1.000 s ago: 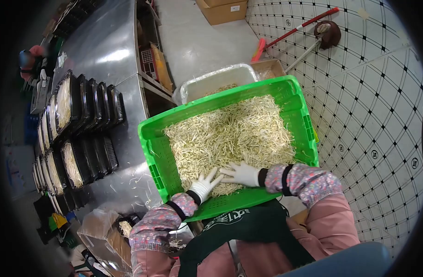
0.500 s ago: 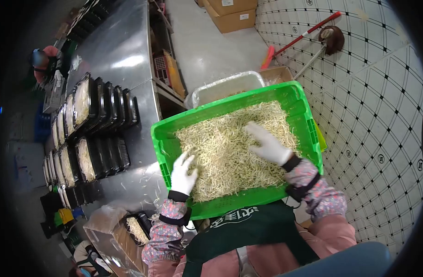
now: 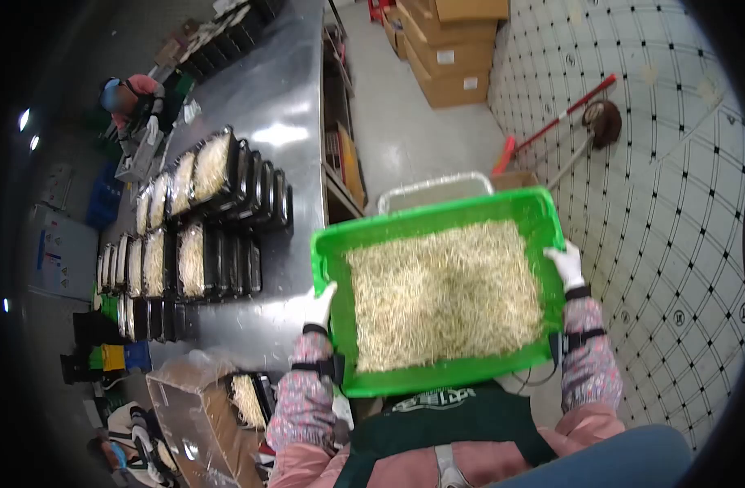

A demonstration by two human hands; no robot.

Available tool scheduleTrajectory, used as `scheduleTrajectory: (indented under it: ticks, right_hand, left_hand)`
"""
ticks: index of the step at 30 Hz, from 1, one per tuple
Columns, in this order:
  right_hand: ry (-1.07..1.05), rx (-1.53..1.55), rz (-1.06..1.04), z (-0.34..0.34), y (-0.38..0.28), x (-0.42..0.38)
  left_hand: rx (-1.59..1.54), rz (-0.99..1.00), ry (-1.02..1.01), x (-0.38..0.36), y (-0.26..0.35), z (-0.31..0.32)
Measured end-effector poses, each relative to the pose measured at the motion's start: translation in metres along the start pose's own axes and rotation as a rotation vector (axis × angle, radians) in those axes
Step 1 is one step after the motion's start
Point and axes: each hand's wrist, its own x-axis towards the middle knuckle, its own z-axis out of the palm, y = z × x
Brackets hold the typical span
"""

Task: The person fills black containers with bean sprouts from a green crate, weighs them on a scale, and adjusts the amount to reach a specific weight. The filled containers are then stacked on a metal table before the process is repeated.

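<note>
Green crate of bean sprouts, centre frame, between the hands: left hand and right hand apparently clamp opposite short ends.

**A:** What lies at the centre?

**B:** A green crate filled with a level bed of bean sprouts. The left hand, gloved in white, grips the crate's left wall; the right hand, likewise gloved, grips its right wall.

**A:** And around the crate?

**B:** Left of it, a steel table bears rows of black trays, several holding sprouts. Just beyond the crate's far rim sits a white tub. Farther beyond stand stacked cardboard boxes; to the crate's upper right, a red-handled broom lies on the tiled floor.
</note>
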Motion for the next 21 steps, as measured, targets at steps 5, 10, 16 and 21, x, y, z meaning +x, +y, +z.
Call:
scheduleTrajectory:
  ticks: [5, 10, 16, 21]
  right_hand:
    - [0.11, 0.152, -0.037, -0.017, -0.03, -0.054]
    - [0.188, 0.015, -0.093, -0.007, -0.041, -0.026]
    - [0.247, 0.148, -0.168, -0.022, -0.001, -0.091]
    - [0.243, 0.172, -0.129, -0.029, -0.006, -0.091]
  left_hand:
    - [-0.274, -0.015, 0.037, -0.033, -0.003, -0.013]
    - [-0.231, 0.089, 0.028, 0.001, 0.017, -0.004]
    - [-0.223, 0.206, 0.133, -0.082, 0.001, -0.018]
    - [-0.248, 0.174, 0.068, -0.085, 0.017, -0.014]
